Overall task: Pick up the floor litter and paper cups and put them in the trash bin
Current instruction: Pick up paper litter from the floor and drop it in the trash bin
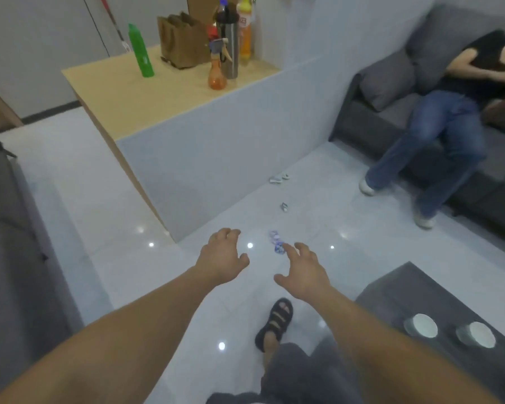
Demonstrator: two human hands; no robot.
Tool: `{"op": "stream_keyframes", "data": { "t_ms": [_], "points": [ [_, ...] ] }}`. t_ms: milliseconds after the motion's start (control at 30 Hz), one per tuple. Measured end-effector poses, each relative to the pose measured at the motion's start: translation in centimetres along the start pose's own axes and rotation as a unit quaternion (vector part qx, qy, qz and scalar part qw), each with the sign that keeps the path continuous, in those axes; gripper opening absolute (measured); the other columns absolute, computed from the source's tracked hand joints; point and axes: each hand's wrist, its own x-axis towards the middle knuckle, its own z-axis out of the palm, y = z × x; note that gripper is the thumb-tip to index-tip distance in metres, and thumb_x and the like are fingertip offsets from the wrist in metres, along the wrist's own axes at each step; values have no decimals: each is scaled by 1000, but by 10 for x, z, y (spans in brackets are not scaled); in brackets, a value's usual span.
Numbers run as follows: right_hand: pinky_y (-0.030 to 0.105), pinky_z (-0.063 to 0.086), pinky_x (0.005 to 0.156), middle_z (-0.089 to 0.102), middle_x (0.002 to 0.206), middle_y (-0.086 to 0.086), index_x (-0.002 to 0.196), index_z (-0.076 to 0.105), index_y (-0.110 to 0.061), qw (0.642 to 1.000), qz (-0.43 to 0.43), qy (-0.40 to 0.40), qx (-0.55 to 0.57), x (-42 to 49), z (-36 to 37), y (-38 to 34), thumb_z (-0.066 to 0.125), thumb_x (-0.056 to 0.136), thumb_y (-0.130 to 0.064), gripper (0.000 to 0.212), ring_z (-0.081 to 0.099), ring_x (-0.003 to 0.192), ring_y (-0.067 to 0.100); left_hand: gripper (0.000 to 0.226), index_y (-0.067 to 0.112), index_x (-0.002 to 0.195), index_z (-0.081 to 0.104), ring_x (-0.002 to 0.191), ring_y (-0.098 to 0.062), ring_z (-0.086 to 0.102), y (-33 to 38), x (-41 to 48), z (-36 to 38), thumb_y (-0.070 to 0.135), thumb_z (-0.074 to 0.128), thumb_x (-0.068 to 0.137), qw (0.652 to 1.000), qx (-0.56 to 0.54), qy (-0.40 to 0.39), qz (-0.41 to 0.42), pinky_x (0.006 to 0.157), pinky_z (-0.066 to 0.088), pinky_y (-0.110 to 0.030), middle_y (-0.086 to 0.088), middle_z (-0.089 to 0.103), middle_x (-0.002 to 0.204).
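Reaching forward over the pale tiled floor [347,199], both bare arms stretch out from the bottom of the view. The left hand [220,258] hangs palm down with its fingers loosely bent and nothing in them. The right hand [303,272] is spread and relaxed too, gripping nothing; its forefinger tip lies just beside a crumpled blue-and-white wrapper [276,243] at the hand's eleven o'clock, and whether it touches cannot be told. The wrapper lies on the tiles between the two hands. At twelve o'clock from it sits a small grey scrap [284,207], and further on the same line two white scraps [278,178] rest near the foot of a white partition [216,156]. Two paper cups [420,325] stand upright, side by side, on a dark low table [391,290] at the view's four o'clock. A sandalled foot [274,320] is planted at six o'clock. At eleven o'clock a wooden counter [114,97] carries a green bottle [140,51], a brown paper bag [181,42], a steel flask [229,48] and an orange spray bottle [217,75]. At two o'clock a person in jeans [438,135] sits on a grey sofa [385,88]
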Motion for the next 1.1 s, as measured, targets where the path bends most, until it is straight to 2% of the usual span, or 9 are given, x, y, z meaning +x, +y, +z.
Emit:
{"op": "stream_keyframes", "data": {
  "t_ms": [200,400,533,700,900,1100],
  "points": [
    [36,38,100,19,155,0,150,22,-30,999,2,2,36,142,-26,34,61,85,-47,77,30,134,24,66,16,148,25,139,-26,25,27,147,-1,38,51,91,999,20,-28,-18,110,30,-42,-6,25,153],
    [35,39,100,18,156,2,151,22,-28,997,17,-55,51,266,-50,92,59,87,-46,76,29,135,24,65,16,148,26,138,-24,27,49,273,16,39,50,92,994,27,-87,-62,110,31,-40,-4,26,152],
    [35,38,101,15,157,2,153,17,-27,993,42,-88,66,350,-33,137,56,89,-46,77,27,136,25,63,17,147,28,137,-22,27,45,357,59,39,50,92,990,36,-119,-69,108,32,-37,-3,29,151],
    [36,41,98,20,153,2,151,19,-28,984,90,-119,99,444,54,188,58,88,-44,76,31,132,25,62,17,146,31,135,-23,31,14,454,163,37,52,91,981,62,-176,-59,106,33,-37,-3,32,150],
    [39,41,99,19,154,5,153,16,-25,969,162,-144,115,541,215,250,61,88,-46,81,32,133,28,66,16,147,28,135,-27,31,-44,567,320,38,54,90,966,87,-245,1,105,33,-41,-7,29,151],
    [39,46,87,28,144,9,150,21,-23,956,217,-136,144,621,360,286,69,83,-35,83,45,121,32,66,18,147,28,135,-27,31,-115,634,447,40,54,90,953,107,-279,37,104,34,-41,-7,30,150]
  ]
}}
